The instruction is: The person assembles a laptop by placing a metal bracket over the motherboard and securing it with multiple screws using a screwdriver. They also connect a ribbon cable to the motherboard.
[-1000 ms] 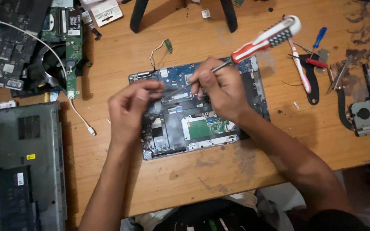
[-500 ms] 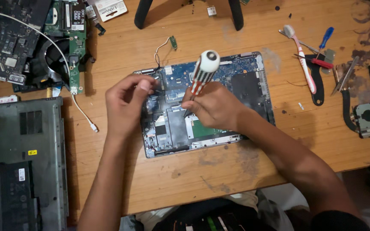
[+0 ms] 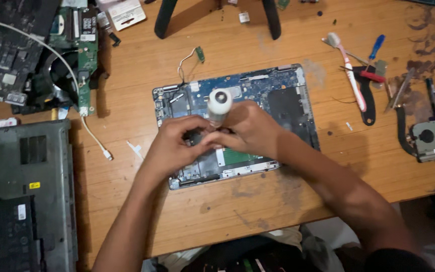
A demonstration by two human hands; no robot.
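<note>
- Currently, a screwdriver (image 3: 219, 104) is being held upright over the opened laptop chassis (image 3: 237, 123), its white handle end pointing at the camera; a screw is judged to be in the course of being worked on the blue motherboard (image 3: 258, 83).
- The right hand (image 3: 250, 130) is being kept clamped around the shaft, while the left hand (image 3: 174, 146) is being pressed against it, fingers curled together at the tip; what they pinch cannot be told.
- Next, steady downward pressure and a vertical shaft are being called for.
- Compared with half a second ago, the handle is being stood straighter, and the left hand has been brought in to meet the right.
- The chassis is lying mid-desk (image 3: 258, 201).
</note>
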